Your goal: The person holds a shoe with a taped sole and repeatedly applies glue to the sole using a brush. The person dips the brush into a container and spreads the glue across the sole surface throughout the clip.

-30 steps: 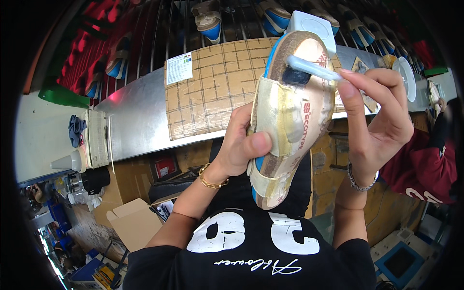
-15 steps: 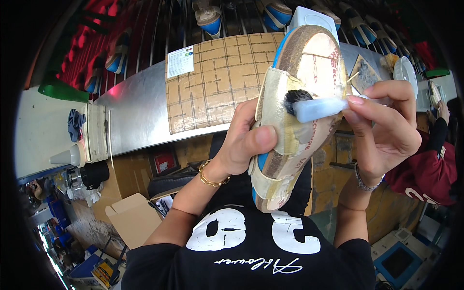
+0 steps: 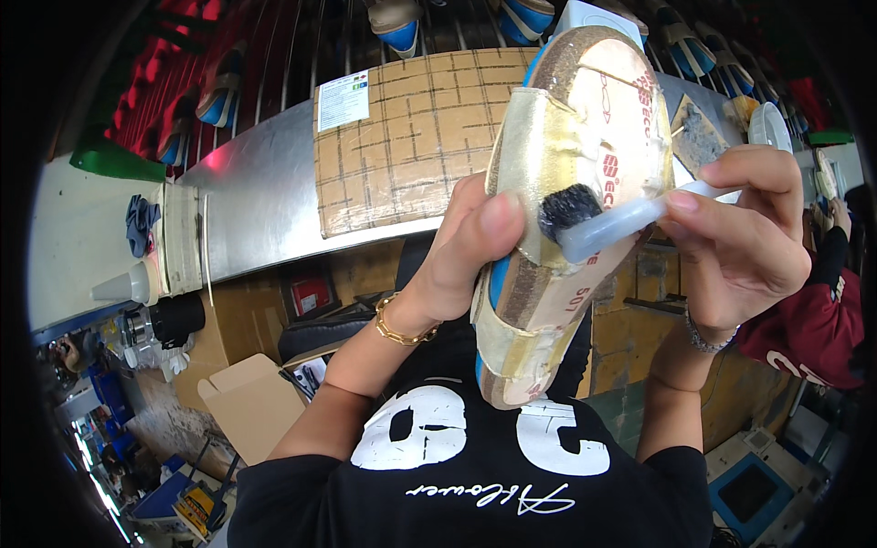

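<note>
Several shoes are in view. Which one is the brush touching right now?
The shoe gripped in the left hand, sole up, under the brush that the right hand holds. The other shoes sit untouched on the rack behind.

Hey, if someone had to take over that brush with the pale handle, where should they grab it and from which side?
Probably the bare rear stretch of the brush handle, coming in from the right. Its dark bristles press on the shoe sole at the left end, and the left hand grips the shoe there. The handle runs rightward into the right hand, pinched between thumb and fingers, away from the sole.
</note>
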A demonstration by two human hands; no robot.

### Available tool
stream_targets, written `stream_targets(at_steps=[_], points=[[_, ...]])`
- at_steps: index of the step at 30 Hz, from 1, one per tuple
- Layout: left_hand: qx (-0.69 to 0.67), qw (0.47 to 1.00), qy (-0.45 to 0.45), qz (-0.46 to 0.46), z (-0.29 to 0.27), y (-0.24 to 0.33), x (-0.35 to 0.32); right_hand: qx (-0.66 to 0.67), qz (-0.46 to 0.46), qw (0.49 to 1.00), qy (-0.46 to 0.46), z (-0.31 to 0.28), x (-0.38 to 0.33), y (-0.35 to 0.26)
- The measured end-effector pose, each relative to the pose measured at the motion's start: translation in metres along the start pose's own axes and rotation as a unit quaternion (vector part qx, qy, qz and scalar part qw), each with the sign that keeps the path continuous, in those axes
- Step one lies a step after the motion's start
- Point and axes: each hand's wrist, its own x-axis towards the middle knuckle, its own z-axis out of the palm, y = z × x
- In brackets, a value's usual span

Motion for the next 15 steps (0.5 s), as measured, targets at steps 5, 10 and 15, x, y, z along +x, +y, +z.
stream_targets(at_steps=[5, 10, 15], points=[[0.007, 1.000, 0.010, -0.001, 0.003, 0.003, 0.001, -0.001, -0.012, 1.000, -0.021, -0.002, -0.001, 0.000], [0.028, 0.998, -0.031, -0.042, 0.004, 0.013, 0.002, 0.021, -0.032, 0.996, -0.083, -0.010, 0.000, 0.003], [-0.014, 0.997, 0.081, 0.007, 0.016, 0.015, 0.008, 0.038, 0.083, 0.995, 0.032, 0.018, 0.019, 0.017]])
